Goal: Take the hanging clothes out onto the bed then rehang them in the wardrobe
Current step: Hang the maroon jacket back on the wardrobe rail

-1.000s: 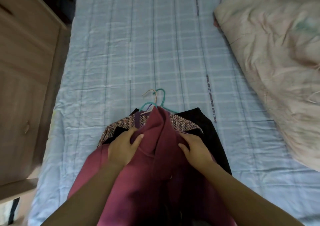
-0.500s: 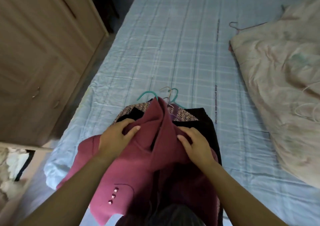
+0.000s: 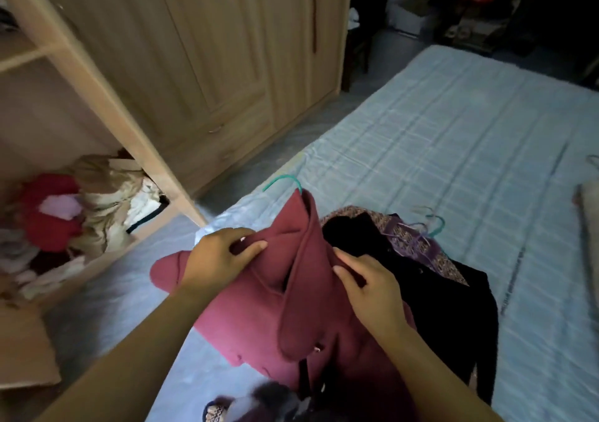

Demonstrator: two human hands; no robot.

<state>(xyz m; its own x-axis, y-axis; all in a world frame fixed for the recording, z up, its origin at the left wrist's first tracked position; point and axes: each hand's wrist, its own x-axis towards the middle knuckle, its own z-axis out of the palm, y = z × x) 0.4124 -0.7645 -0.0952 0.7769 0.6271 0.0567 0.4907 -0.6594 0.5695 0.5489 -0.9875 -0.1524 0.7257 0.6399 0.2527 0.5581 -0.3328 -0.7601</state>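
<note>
Desk: What does the head camera give you?

Operator: I see both hands on the maroon coat [image 3: 291, 295]. The left hand [image 3: 220, 256] pinches a fold of cloth at one shoulder, thumb against curled fingers. The right hand [image 3: 372, 288] has its fingers curled into the cloth on the other side of the collar.

Desk: Where is the coat?

Operator: Over the near corner of the bed [image 3: 453, 130], on the side toward the wardrobe [image 3: 201, 49]. Its teal hanger [image 3: 282, 181] pokes out of the collar, with the hook pointing away from me. The lower part drapes toward the bottom of the view — I can't tell whether it rests on the mattress or hangs free.

Desk: And the other clothes?

Operator: They lie just right of the coat, on the blue checked sheet. A black garment [image 3: 447, 298] touches the coat beside the right hand. A patterned garment [image 3: 418, 246] lies partly under it, with hanger hooks [image 3: 434, 224] sticking out at its far end.

Desk: The wardrobe?

Operator: The wooden doors facing the bed are shut. At the left, an open compartment holds a heap of clothes [image 3: 58, 214] — red, white and beige. A flat piece of cardboard [image 3: 26, 350] sits at the lower left, below that compartment. A pale quilt [image 3: 590, 220] shows at the right edge of the bed.
</note>
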